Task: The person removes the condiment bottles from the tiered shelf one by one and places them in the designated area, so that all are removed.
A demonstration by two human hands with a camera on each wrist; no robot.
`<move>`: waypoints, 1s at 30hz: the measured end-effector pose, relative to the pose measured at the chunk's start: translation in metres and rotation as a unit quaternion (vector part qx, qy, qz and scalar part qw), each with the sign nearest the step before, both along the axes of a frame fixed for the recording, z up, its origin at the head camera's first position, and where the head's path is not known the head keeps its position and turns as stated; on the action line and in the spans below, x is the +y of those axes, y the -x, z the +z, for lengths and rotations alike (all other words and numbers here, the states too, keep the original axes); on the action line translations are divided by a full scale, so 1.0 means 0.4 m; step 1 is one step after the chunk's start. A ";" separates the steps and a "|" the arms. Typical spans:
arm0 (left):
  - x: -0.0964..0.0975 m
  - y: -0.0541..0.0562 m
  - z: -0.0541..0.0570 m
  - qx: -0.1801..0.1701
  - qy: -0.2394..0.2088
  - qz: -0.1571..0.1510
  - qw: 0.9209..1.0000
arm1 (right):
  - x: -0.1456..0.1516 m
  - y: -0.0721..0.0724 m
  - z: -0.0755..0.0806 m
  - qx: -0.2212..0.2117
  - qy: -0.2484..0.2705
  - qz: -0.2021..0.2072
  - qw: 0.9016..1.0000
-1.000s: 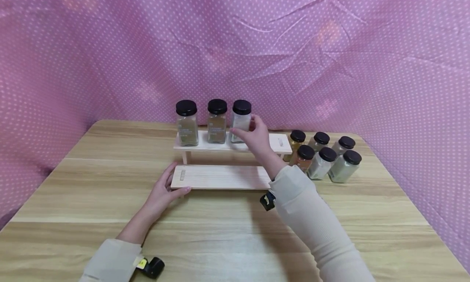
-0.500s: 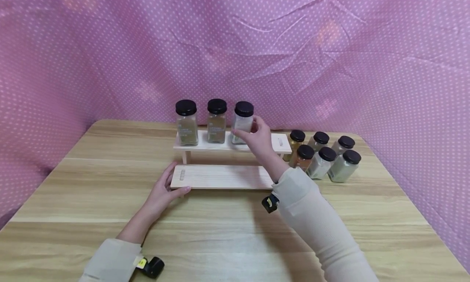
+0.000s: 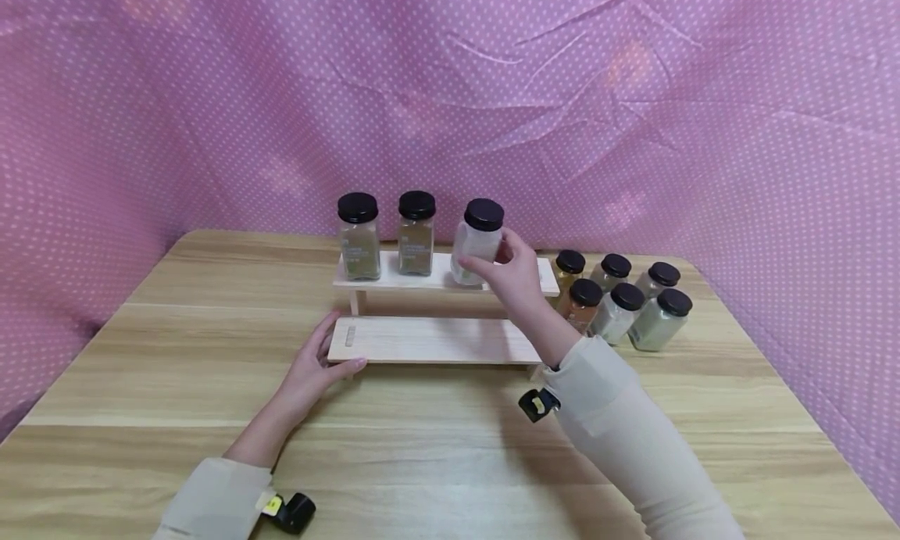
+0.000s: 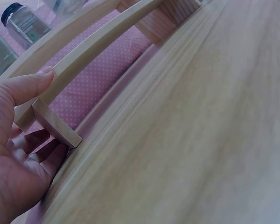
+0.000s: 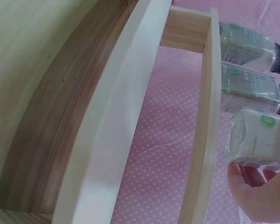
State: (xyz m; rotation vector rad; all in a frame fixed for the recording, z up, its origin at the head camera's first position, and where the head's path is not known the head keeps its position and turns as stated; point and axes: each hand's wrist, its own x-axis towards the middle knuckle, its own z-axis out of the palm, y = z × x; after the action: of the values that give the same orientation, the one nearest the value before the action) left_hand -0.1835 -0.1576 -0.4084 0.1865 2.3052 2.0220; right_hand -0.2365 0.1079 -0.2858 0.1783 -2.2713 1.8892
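My right hand (image 3: 519, 278) grips a spice jar of white contents (image 3: 473, 247) with a black lid, thumb in front and fingers behind. The jar leans slightly over the upper tier of a two-tier wooden spice rack (image 3: 422, 341); whether its base touches the shelf I cannot tell. To its left on that tier, two spice jars with brownish contents, a left one (image 3: 361, 251) and a middle one (image 3: 416, 247), stand upright. My left hand (image 3: 308, 372) holds the left end of the lower tier, thumb on the board's edge. In the left wrist view its fingers curl beside the rack's leg (image 4: 56, 123).
Several more black-lidded jars stand in a cluster right of the rack, among them an orange one (image 3: 580, 309) and a pale green one (image 3: 659, 321). A pink dotted curtain (image 3: 450, 94) hangs behind the wooden table (image 3: 422, 462).
My right hand has moved the white jar rightward along the upper tier and slightly toward me, away from the middle jar. My left hand and the rack have stayed put.
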 end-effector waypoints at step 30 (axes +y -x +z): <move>0.001 -0.001 0.000 0.015 0.009 0.000 1.000 | 0.154 -0.164 -0.014 -0.019 -0.007 -0.005 1.000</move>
State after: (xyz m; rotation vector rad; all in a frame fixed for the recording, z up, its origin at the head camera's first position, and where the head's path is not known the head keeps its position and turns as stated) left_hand -0.1832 -0.1571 -0.4085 0.2154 2.3392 2.0126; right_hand -0.1707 0.1695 -0.2914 0.1327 -2.3057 1.8875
